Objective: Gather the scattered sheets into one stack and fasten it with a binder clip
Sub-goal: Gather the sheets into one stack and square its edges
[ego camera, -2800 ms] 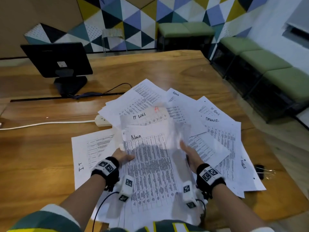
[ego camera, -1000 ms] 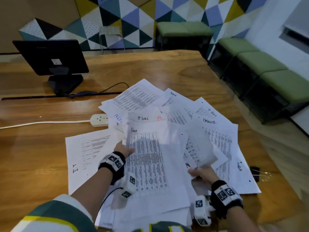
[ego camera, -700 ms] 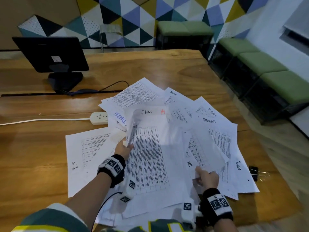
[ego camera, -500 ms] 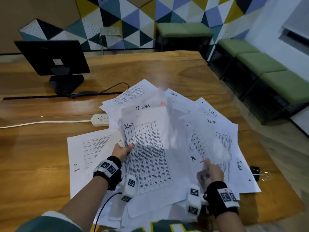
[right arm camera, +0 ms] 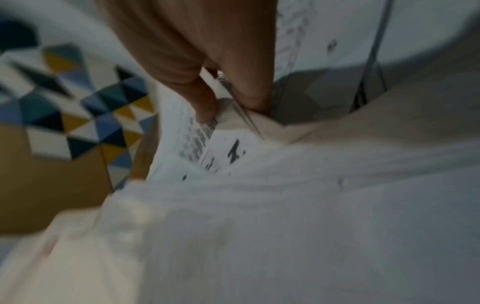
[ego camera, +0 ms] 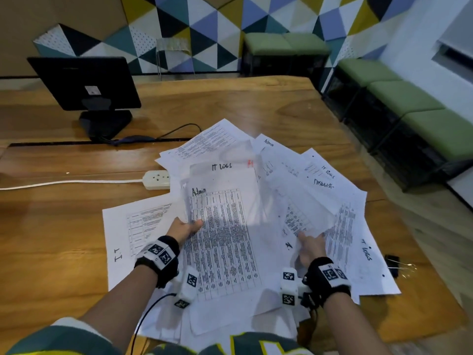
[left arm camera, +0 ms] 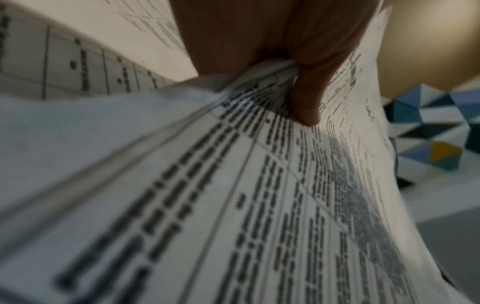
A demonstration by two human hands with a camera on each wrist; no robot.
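Observation:
Many white printed sheets (ego camera: pixel 340 201) lie fanned across the wooden table (ego camera: pixel 51 247). My left hand (ego camera: pixel 183 228) grips the left edge of a gathered bundle (ego camera: pixel 222 226) topped by a page marked "Admin". In the left wrist view the thumb (left arm camera: pixel 306 98) presses on the top page (left arm camera: pixel 259 205). My right hand (ego camera: pixel 311 248) pinches a sheet (ego camera: pixel 304 206) lifted off the pile on the right. The right wrist view shows this sheet (right arm camera: pixel 197 131) between thumb and fingers. A black binder clip (ego camera: pixel 393 262) lies on the table past the right edge of the papers.
A black monitor (ego camera: pixel 87 83) stands at the far left with its cable. A white power strip (ego camera: pixel 157 179) and cord lie left of the papers. Green benches (ego camera: pixel 409 106) line the wall to the right. One sheet marked "IT" (ego camera: pixel 133 234) lies apart at the left.
The right hand left the bundle, reached right and picked up a sheet from the pile. It now brings that sheet toward the bundle, which the left hand keeps holding.

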